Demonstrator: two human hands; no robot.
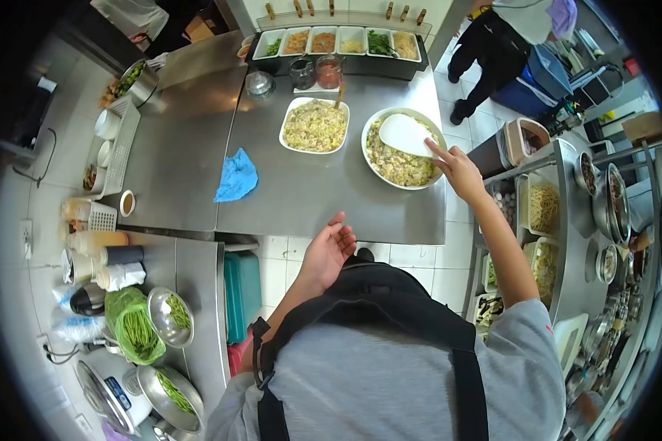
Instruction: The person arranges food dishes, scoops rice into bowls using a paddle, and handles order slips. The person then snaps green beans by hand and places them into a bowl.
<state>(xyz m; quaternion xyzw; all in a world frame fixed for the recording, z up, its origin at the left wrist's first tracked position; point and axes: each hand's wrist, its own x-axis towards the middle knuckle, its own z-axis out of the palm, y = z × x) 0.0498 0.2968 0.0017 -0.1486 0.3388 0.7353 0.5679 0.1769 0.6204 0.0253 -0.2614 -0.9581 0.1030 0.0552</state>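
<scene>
Cloth [237,176], blue and crumpled, lies at the left of the steel table [301,202]'s near section. Right of it, toward the far edge, a white rounded-square dish [282,132] holds fried rice, a wooden spoon [339,95] standing in it. The left hand [331,250], empty with fingers apart and loosely curled, hovers by the near edge. Near the right edge, a white paddle [403,136] rests over the rice in a round bowl [370,163]; the right hand [457,170] is closed on its handle, though the underside is hidden.
</scene>
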